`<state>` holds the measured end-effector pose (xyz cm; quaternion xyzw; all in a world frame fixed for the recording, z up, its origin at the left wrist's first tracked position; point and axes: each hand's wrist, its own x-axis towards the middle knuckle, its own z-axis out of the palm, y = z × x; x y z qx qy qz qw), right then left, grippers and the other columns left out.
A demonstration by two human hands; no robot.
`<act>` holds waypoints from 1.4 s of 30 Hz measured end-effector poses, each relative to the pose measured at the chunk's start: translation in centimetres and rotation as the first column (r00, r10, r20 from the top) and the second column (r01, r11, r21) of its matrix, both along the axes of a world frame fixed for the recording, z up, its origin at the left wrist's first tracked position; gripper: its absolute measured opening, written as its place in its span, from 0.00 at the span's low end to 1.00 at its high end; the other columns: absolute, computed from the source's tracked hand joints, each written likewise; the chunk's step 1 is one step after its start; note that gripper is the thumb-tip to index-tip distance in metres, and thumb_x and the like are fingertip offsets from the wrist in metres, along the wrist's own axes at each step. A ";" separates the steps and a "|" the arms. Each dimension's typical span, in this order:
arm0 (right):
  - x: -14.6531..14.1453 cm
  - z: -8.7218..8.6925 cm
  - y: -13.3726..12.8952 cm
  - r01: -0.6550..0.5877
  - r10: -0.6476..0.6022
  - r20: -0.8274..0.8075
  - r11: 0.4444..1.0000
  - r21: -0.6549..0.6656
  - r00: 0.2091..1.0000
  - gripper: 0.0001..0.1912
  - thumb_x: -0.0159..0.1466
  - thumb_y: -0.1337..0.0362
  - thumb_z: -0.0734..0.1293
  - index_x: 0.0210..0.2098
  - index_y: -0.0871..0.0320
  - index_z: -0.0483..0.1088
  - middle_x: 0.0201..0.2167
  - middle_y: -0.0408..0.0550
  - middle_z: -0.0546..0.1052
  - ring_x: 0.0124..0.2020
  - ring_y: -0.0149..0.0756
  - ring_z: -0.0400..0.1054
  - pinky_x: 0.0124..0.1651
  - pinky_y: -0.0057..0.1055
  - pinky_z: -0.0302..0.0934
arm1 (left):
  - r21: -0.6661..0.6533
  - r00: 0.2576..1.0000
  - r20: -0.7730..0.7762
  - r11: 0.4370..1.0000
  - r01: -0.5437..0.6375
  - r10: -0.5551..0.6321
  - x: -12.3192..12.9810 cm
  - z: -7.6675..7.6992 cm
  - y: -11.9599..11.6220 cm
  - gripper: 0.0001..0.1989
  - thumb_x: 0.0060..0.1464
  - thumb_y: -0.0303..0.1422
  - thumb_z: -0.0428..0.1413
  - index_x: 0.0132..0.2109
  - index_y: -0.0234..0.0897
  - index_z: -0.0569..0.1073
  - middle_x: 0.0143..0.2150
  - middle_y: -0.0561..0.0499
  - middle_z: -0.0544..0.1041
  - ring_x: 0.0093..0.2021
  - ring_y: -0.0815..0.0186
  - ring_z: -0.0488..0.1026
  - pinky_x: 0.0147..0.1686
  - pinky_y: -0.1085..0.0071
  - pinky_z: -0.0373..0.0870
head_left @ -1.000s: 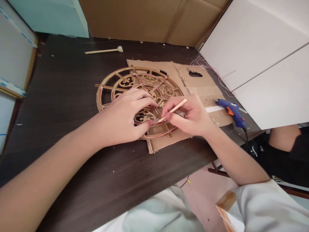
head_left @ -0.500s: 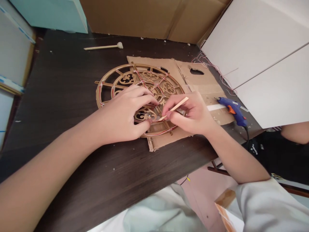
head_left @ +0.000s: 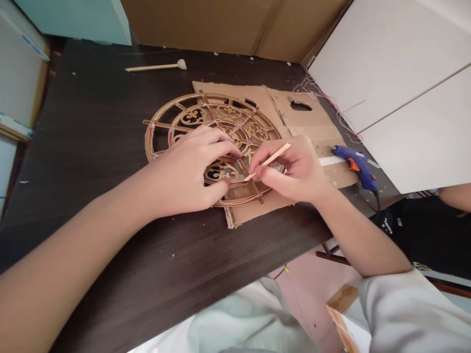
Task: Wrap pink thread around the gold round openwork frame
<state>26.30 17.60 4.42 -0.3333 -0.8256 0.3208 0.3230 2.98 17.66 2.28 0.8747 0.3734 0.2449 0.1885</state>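
Observation:
A round golden openwork frame (head_left: 157,122) with red and white wires along its rings lies partly on a flat cardboard sheet (head_left: 253,213). My left hand (head_left: 204,169) rests over the frame's near left part, thumb and fingers spread apart, fingertips on the frame. Between the thumb and index finger of my right hand (head_left: 289,169) is a thin wooden stick (head_left: 276,154), held at a slant. Its lower tip touches or nearly touches the wired ring, just right of my left thumb.
A blue glue gun (head_left: 358,167) lies at the cardboard's right edge. Behind the frame is another stick with a whitish blob (head_left: 156,67). Loose thin wires (head_left: 336,110) run beside white panels (head_left: 401,83). A person's arm (head_left: 456,197) shows at the right edge.
The view has shifted slightly. Both hands stay in nearly the same place on the frame, and the stick in my right hand has moved very little.

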 end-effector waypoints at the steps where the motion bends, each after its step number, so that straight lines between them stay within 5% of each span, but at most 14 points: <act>1: 0.0 0.0 0.0 0.006 -0.006 -0.008 1.000 0.007 1.000 0.07 0.59 0.72 0.65 0.30 0.63 0.76 0.27 0.45 0.76 0.27 0.27 0.68 0.31 0.23 0.61 | -0.001 1.000 -0.002 1.000 0.003 -0.003 0.0 0.0 0.0 0.19 0.56 0.40 0.54 0.54 0.46 0.76 0.58 0.47 0.74 0.62 0.47 0.68 0.65 0.46 0.65; 20: 0.2 -0.1 0.3 0.101 -0.101 -0.003 0.994 -0.049 0.995 0.07 0.59 0.73 0.64 0.29 0.63 0.74 0.26 0.45 0.75 0.28 0.28 0.68 0.30 0.22 0.62 | -0.028 0.999 0.030 1.000 -0.009 0.009 0.1 0.1 0.0 0.19 0.55 0.40 0.55 0.52 0.47 0.77 0.56 0.48 0.74 0.61 0.46 0.67 0.66 0.47 0.63; 42: -0.1 -0.4 0.7 -0.020 0.009 -0.059 0.984 -0.180 0.998 0.07 0.59 0.73 0.63 0.29 0.63 0.73 0.26 0.44 0.75 0.27 0.26 0.70 0.30 0.20 0.63 | 0.000 1.000 0.003 1.000 -0.028 0.028 0.3 0.0 -0.1 0.20 0.54 0.39 0.53 0.53 0.45 0.76 0.57 0.47 0.74 0.61 0.48 0.68 0.65 0.49 0.64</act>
